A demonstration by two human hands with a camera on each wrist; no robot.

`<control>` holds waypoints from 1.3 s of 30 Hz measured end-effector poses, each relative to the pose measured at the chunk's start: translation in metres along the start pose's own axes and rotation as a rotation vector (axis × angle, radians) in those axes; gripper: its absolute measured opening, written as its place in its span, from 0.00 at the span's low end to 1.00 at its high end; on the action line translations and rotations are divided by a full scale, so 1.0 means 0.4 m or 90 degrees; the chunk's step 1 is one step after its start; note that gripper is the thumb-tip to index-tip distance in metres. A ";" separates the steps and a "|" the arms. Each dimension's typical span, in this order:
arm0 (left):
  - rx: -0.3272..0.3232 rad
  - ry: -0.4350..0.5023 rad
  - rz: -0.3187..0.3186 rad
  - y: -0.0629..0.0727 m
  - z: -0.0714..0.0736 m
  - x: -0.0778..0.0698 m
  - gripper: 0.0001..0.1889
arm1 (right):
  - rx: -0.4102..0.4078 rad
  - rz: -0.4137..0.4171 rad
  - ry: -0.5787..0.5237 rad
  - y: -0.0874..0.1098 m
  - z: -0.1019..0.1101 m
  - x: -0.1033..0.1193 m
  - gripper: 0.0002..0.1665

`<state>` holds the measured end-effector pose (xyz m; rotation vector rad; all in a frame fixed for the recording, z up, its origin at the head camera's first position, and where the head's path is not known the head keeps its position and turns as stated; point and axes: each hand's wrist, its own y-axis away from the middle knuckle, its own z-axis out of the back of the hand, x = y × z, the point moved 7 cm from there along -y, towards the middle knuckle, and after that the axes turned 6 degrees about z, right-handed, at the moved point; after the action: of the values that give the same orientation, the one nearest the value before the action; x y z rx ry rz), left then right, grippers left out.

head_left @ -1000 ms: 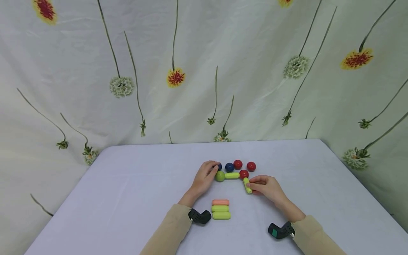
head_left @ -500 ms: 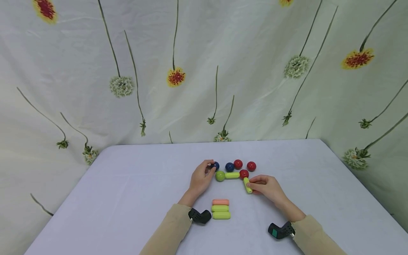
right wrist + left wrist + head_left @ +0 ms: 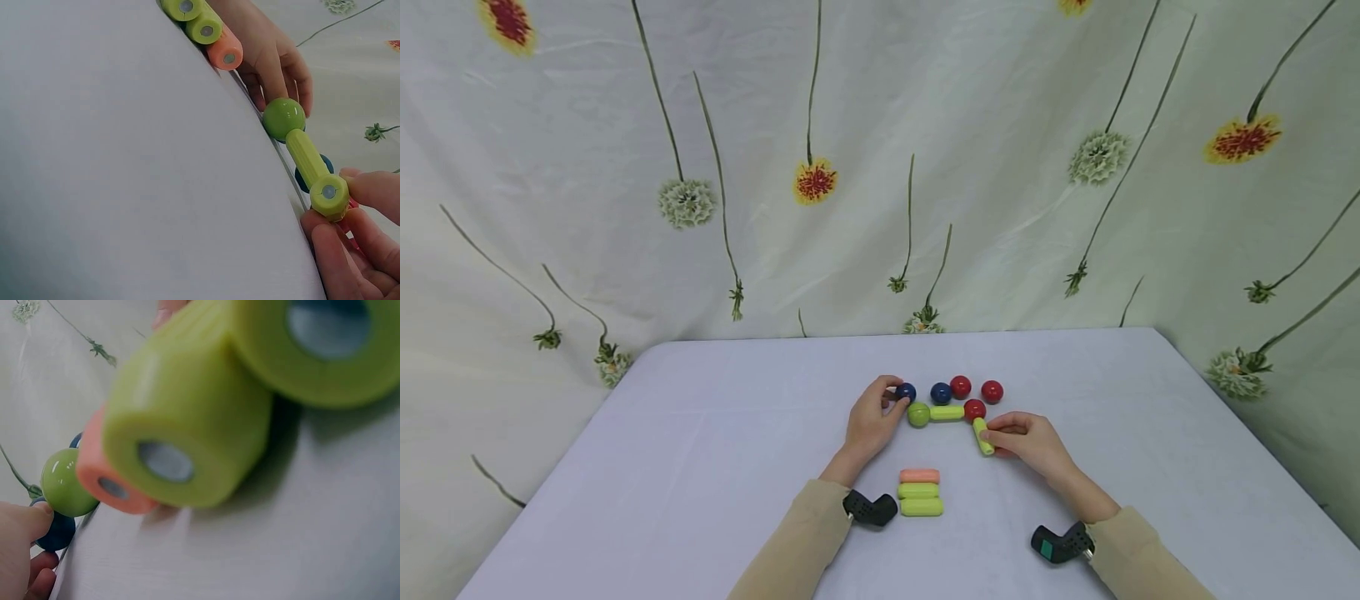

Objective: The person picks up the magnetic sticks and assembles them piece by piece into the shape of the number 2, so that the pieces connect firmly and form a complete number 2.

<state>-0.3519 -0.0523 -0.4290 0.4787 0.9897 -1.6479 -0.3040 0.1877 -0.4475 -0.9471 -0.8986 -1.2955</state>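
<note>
In the head view my left hand (image 3: 867,429) pinches a dark blue ball (image 3: 906,392) between thumb and fingers, just behind and left of a green ball (image 3: 918,415). A yellow-green magnetic rod (image 3: 947,412) links the green ball to a red ball (image 3: 974,409). From the red ball a second yellow-green magnetic rod (image 3: 980,432) angles toward me, and my right hand (image 3: 1032,442) holds it between thumb and fingers. The right wrist view shows this rod's near end (image 3: 329,195), with a metal disc set in it. The left wrist view shows the pinched blue ball (image 3: 57,531) partly behind my thumb.
Another blue ball (image 3: 941,393) and two loose red balls, one by it (image 3: 960,387) and one farther right (image 3: 992,392), lie behind the chain. Nearer me, an orange rod (image 3: 919,476) lies beside two yellow-green rods (image 3: 921,507). A white cloth covers the table (image 3: 737,450).
My left hand has drawn back slightly left, and the blue ball it holds has shifted left with it, showing more. My right hand and the chain have stayed put.
</note>
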 end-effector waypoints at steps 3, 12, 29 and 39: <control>-0.006 0.002 -0.003 0.001 0.002 0.001 0.16 | -0.001 -0.002 0.000 0.000 0.000 0.001 0.20; -0.040 0.095 0.016 0.003 0.024 0.002 0.19 | -0.007 -0.013 0.009 0.000 0.000 -0.005 0.21; 0.024 0.239 0.018 0.014 0.031 -0.084 0.20 | -0.001 -0.004 -0.006 -0.002 -0.003 -0.003 0.20; 0.112 0.272 0.021 0.039 0.003 -0.144 0.20 | -0.002 -0.002 -0.013 0.000 -0.004 -0.003 0.20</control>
<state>-0.3188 -0.0197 -0.3912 0.9897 1.1398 -1.6440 -0.3042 0.1864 -0.4492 -0.9646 -0.9143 -1.2919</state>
